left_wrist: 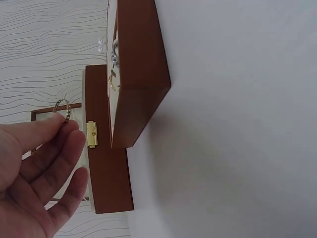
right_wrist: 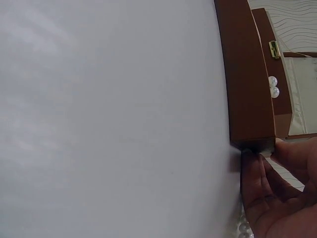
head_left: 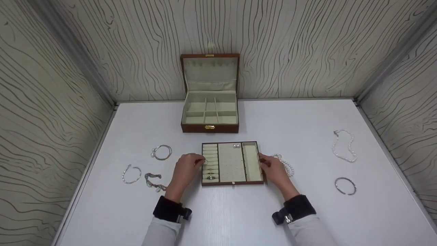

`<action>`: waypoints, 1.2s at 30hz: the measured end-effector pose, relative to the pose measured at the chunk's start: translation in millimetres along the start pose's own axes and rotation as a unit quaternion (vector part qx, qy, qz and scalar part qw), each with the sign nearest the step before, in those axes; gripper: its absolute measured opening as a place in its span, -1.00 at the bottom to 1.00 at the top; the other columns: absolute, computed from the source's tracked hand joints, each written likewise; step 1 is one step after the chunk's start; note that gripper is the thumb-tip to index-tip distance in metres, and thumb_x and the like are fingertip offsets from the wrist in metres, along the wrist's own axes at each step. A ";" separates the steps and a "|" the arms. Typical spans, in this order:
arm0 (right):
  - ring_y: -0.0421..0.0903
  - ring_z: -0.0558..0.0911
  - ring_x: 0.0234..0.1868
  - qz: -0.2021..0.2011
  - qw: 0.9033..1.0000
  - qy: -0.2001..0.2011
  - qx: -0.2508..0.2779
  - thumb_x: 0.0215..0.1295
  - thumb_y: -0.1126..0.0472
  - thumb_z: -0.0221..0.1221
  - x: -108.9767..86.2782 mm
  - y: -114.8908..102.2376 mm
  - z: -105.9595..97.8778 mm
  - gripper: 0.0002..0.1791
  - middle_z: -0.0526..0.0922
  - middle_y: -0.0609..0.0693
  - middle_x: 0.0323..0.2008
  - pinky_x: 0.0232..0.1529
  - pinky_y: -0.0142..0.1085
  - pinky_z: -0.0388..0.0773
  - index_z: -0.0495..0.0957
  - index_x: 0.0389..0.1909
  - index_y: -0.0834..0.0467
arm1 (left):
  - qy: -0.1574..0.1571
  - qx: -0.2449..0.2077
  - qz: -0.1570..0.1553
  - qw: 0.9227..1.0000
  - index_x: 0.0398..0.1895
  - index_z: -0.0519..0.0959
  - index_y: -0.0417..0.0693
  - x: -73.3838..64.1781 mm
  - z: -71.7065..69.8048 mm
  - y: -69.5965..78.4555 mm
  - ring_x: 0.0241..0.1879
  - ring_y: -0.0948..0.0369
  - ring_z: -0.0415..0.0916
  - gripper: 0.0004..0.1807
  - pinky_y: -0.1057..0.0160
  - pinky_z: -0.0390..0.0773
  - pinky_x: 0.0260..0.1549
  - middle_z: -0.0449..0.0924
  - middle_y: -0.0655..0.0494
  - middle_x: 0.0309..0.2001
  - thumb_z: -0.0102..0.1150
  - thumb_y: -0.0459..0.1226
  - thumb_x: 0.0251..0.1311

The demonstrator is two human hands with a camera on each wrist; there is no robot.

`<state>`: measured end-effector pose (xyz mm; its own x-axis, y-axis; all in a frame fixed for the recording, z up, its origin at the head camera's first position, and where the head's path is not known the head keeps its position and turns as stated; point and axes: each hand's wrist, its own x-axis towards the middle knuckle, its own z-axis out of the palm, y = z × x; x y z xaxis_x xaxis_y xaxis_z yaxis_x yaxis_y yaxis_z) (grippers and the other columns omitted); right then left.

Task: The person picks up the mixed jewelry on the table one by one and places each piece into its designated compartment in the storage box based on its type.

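Note:
Between thumb and forefinger, my left hand (head_left: 185,172) pinches a small ring (left_wrist: 68,110), held over the ring rolls at the left of a brown jewelry tray (head_left: 230,165). Two rings (head_left: 211,177) sit in the lower rolls. Pearl earrings (head_left: 236,146) are on the tray's middle panel, near its top. My right hand (head_left: 277,171) grips the tray's right side, thumb at the top rim and fingers against the outer wall (right_wrist: 252,144). The tray lies flat on the table.
Behind the tray stands an open brown jewelry box (head_left: 193,128) with bare compartments. Left lie a pearl-ended bangle (head_left: 164,158), a silver cuff (head_left: 131,182) and a chain bracelet (head_left: 155,185). Right lie a pearl strand (head_left: 288,167), a pearl necklace (head_left: 351,147) and a dark bangle (head_left: 345,194).

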<state>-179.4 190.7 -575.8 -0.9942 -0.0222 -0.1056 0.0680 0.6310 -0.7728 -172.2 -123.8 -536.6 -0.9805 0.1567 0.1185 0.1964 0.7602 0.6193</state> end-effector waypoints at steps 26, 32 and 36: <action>0.03 0.60 -0.08 0.007 1.000 -0.001 0.007 0.37 0.39 0.12 -1.6 0.5 0.1 -0.54 0.63 0.17 -0.03 -0.12 -0.17 0.56 0.45 0.29 0.26 | 0.004 0.073 0.062 0.995 -0.35 0.75 -0.04 3.6 29.1 -2.6 -0.36 0.20 0.60 -0.96 0.19 0.58 -0.34 0.67 0.17 -0.39 0.36 -0.34 0.13; 0.04 0.59 -0.08 0.003 1.000 -0.003 0.001 0.37 0.39 0.12 -1.7 0.5 -0.2 -0.54 0.63 0.17 -0.04 -0.09 -0.13 0.55 0.44 0.29 0.26 | 0.000 0.066 0.062 0.996 -0.38 0.75 -0.02 3.7 28.8 -2.6 -0.36 0.22 0.58 -0.95 0.21 0.58 -0.33 0.65 0.19 -0.39 0.36 -0.36 0.12; 0.07 0.58 -0.02 0.007 1.000 -0.004 0.004 0.38 0.38 0.12 -1.6 -0.3 -0.6 -0.54 0.62 0.18 -0.02 -0.03 -0.09 0.53 0.43 0.29 0.27 | 0.004 0.055 0.064 0.996 -0.42 0.76 -0.01 4.0 29.4 -2.3 -0.39 0.27 0.56 -0.90 0.25 0.57 -0.38 0.63 0.23 -0.44 0.34 -0.39 0.14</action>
<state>-177.8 191.0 -575.1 -0.9924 -0.0205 -0.1216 0.0821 0.6258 -0.7757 -176.4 -106.4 -560.3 -0.9472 0.2525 0.1977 0.3194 0.7988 0.5098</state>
